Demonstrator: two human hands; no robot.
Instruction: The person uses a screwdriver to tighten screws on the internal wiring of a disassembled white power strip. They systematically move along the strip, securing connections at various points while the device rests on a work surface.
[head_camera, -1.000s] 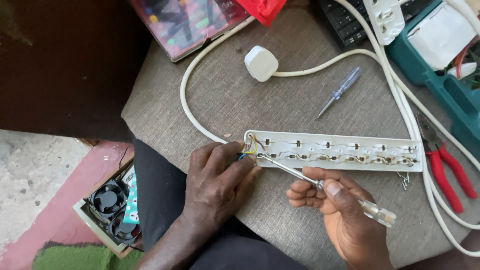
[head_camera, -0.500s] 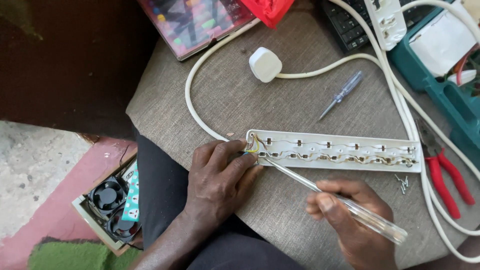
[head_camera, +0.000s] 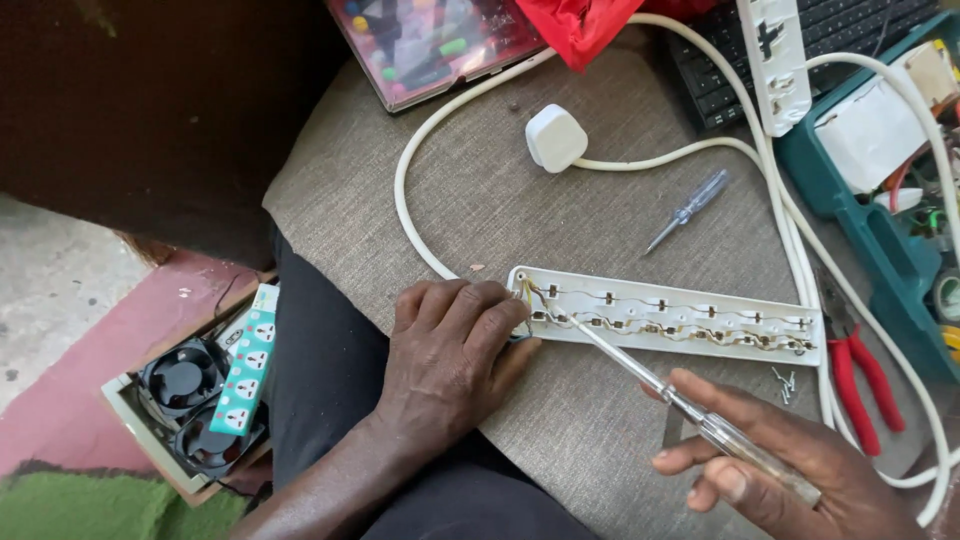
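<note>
Two hands at an opened power strip: wiring end under the screwdriver

Far left, off the cushion: a box of cooling fans (head_camera: 185, 400) with a small green socket strip (head_camera: 247, 358) lying on it, low beside the knee.

Left hand (head_camera: 450, 355): laid flat, palm down, fingers spread over the cable end of the opened power strip (head_camera: 665, 315), pinning it to the grey cushion (head_camera: 480, 190); closed on nothing.

Opened power strip: cover off, brass contacts and wires exposed along its length, lying across the cushion's middle. Its white cable (head_camera: 410, 170) loops up and round to a white plug (head_camera: 555, 137).

Right hand (head_camera: 780, 475): closed round the clear handle of a long screwdriver (head_camera: 640, 365), whose tip sits at the wired left end.

Judged state: casing open, work at the terminals in hand; closing up remains, since loose screws (head_camera: 785, 382) lie by the strip's right end.

Room: bare cushion above the strip, save a small tester screwdriver (head_camera: 690, 208). Right side crowded by red pliers (head_camera: 860, 385) and a teal toolbox (head_camera: 880, 240); the near cushion edge lies under both wrists.
</note>
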